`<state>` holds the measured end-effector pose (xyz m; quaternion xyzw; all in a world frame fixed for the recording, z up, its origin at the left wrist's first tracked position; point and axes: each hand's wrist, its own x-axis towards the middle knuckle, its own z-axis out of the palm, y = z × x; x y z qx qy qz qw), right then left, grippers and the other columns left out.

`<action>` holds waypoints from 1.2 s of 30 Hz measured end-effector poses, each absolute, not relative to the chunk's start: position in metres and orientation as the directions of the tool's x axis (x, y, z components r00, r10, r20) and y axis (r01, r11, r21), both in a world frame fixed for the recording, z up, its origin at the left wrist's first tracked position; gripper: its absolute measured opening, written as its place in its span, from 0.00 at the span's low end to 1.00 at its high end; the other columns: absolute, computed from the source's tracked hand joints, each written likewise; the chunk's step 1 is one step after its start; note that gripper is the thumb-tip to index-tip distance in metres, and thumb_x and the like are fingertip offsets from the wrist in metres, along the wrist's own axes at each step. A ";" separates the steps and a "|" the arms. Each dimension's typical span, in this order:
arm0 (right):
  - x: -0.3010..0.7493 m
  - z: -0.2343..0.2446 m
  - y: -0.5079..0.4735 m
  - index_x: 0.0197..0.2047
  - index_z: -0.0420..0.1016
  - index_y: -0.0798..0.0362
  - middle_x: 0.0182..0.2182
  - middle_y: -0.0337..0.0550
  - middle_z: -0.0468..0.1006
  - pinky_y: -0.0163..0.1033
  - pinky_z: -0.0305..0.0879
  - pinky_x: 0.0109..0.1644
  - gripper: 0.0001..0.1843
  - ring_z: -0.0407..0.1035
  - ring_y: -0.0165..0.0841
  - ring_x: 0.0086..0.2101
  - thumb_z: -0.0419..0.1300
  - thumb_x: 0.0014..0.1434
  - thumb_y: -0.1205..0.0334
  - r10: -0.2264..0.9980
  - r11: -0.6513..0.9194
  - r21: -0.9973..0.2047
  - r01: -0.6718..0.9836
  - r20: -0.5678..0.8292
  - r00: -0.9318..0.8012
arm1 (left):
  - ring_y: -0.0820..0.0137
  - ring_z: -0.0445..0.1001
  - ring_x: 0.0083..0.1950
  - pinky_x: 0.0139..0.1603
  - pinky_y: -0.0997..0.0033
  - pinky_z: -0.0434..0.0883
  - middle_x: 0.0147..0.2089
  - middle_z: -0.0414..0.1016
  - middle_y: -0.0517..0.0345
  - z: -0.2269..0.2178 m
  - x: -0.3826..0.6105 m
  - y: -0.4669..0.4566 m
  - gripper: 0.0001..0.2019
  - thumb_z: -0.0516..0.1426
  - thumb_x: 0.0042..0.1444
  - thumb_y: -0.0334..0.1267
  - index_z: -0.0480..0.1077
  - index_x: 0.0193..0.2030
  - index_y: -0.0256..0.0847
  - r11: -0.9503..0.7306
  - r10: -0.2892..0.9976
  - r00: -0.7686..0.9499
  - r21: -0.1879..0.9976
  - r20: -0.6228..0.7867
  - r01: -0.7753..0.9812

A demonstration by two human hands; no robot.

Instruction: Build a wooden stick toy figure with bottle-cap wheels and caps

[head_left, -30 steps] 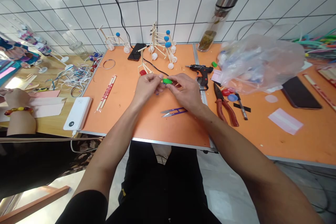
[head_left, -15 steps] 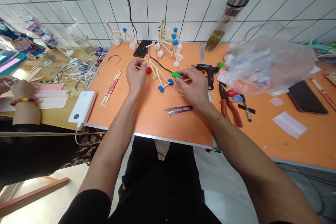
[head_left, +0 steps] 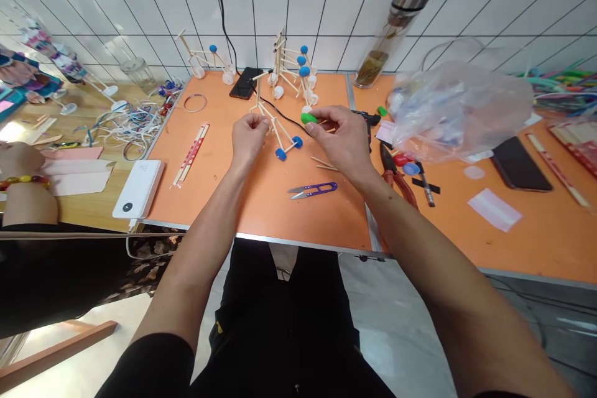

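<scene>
Left hand (head_left: 249,137) has moved in onto the wooden stick frame (head_left: 280,134) since the earlier frame, its fingers (head_left: 254,122) now closed together against the sticks, though the exact grip is partly hidden. That frame, with two blue wheels (head_left: 280,154) at one end, lies on the orange surface (head_left: 209,199) directly in front of the person. Right hand (head_left: 338,140) hovers just beside it, thumb and fingers (head_left: 317,113) pinching a green oval piece (head_left: 308,118) above the frame's far end. Two loose sticks (head_left: 324,163) lie below that hand, and purple-handled thread snips (head_left: 313,189) sit nearer the surface's front edge. A black hot glue gun (head_left: 366,115) lies partly hidden behind the right hand, with red-handled pliers (head_left: 396,180) beyond it.
</scene>
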<state>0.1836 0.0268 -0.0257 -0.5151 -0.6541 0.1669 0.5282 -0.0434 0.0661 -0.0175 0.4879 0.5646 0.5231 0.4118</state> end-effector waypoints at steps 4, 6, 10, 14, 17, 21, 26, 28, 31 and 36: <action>0.168 -0.028 0.046 0.57 0.96 0.46 0.47 0.45 0.94 0.53 0.90 0.55 0.13 0.86 0.43 0.43 0.78 0.73 0.52 0.866 0.417 -0.782 0.463 0.496 0.057 | 0.74 0.72 0.26 0.26 0.75 0.67 0.31 0.83 0.63 -0.023 -0.043 0.068 0.13 0.66 0.71 0.24 0.81 0.36 0.44 -0.042 0.983 -0.173 0.987 0.068 0.153; 0.160 -0.032 0.060 0.59 0.96 0.45 0.44 0.43 0.92 0.51 0.90 0.52 0.14 0.85 0.41 0.42 0.77 0.76 0.50 0.877 0.415 -0.795 0.442 0.478 0.036 | 0.74 0.71 0.24 0.25 0.75 0.66 0.31 0.84 0.62 -0.025 -0.043 0.068 0.12 0.67 0.72 0.26 0.82 0.37 0.44 -0.039 0.985 -0.159 0.985 0.066 0.167; 0.147 -0.041 0.088 0.61 0.96 0.45 0.41 0.41 0.91 0.49 0.90 0.49 0.16 0.85 0.40 0.41 0.77 0.77 0.49 0.896 0.403 -0.836 0.372 0.443 0.026 | 0.74 0.72 0.22 0.24 0.74 0.65 0.31 0.85 0.61 -0.027 -0.041 0.069 0.08 0.69 0.74 0.28 0.84 0.42 0.43 -0.021 0.990 -0.135 0.987 0.042 0.156; 0.140 -0.047 0.102 0.61 0.96 0.46 0.42 0.44 0.92 0.52 0.93 0.51 0.20 0.88 0.42 0.42 0.78 0.77 0.42 0.920 0.367 -0.883 0.294 0.391 0.026 | 0.75 0.71 0.21 0.26 0.73 0.68 0.32 0.86 0.62 -0.030 -0.038 0.070 0.07 0.69 0.76 0.28 0.86 0.44 0.42 -0.029 0.990 -0.131 0.983 0.053 0.181; 0.138 -0.052 0.106 0.61 0.95 0.47 0.44 0.46 0.92 0.54 0.94 0.51 0.25 0.90 0.44 0.43 0.79 0.77 0.34 0.926 0.359 -0.894 0.268 0.377 0.018 | 0.74 0.72 0.22 0.29 0.72 0.71 0.33 0.87 0.61 -0.034 -0.037 0.071 0.08 0.68 0.78 0.29 0.86 0.44 0.42 -0.041 0.991 -0.117 0.982 0.063 0.183; 0.138 -0.056 0.106 0.61 0.95 0.46 0.45 0.46 0.93 0.52 0.94 0.51 0.25 0.91 0.44 0.45 0.79 0.78 0.34 0.934 0.347 -0.908 0.234 0.358 0.006 | 0.73 0.74 0.25 0.31 0.71 0.73 0.35 0.89 0.59 -0.041 -0.035 0.076 0.07 0.68 0.78 0.29 0.87 0.46 0.42 -0.059 0.990 -0.118 0.982 0.081 0.179; 0.138 -0.057 0.102 0.60 0.95 0.46 0.46 0.46 0.94 0.52 0.94 0.50 0.24 0.91 0.44 0.45 0.79 0.78 0.34 0.937 0.337 -0.912 0.233 0.349 0.012 | 0.72 0.75 0.27 0.33 0.70 0.74 0.34 0.88 0.60 -0.047 -0.034 0.080 0.08 0.69 0.80 0.30 0.89 0.45 0.43 -0.067 0.989 -0.120 0.988 0.084 0.140; 0.138 -0.058 0.103 0.61 0.95 0.46 0.48 0.47 0.95 0.54 0.94 0.53 0.25 0.91 0.44 0.46 0.79 0.77 0.34 0.924 0.367 -0.897 0.247 0.382 0.016 | 0.73 0.74 0.26 0.33 0.70 0.72 0.34 0.87 0.60 -0.046 -0.033 0.080 0.09 0.69 0.80 0.30 0.89 0.44 0.42 -0.056 0.990 -0.124 0.991 0.071 0.124; 0.138 -0.063 0.106 0.61 0.95 0.45 0.49 0.48 0.95 0.60 0.94 0.60 0.27 0.90 0.46 0.48 0.80 0.76 0.32 0.894 0.420 -0.855 0.303 0.448 0.026 | 0.74 0.73 0.25 0.32 0.70 0.71 0.33 0.86 0.61 -0.044 -0.032 0.079 0.09 0.71 0.79 0.30 0.89 0.43 0.41 -0.041 0.990 -0.132 0.993 0.055 0.107; 0.138 -0.070 0.111 0.64 0.95 0.45 0.51 0.50 0.94 0.63 0.91 0.66 0.28 0.90 0.48 0.51 0.78 0.78 0.32 0.839 0.476 -0.765 0.435 0.543 0.035 | 0.75 0.71 0.24 0.30 0.72 0.71 0.32 0.86 0.61 -0.042 -0.032 0.079 0.09 0.70 0.81 0.32 0.88 0.44 0.42 -0.030 0.992 -0.122 0.995 0.042 0.097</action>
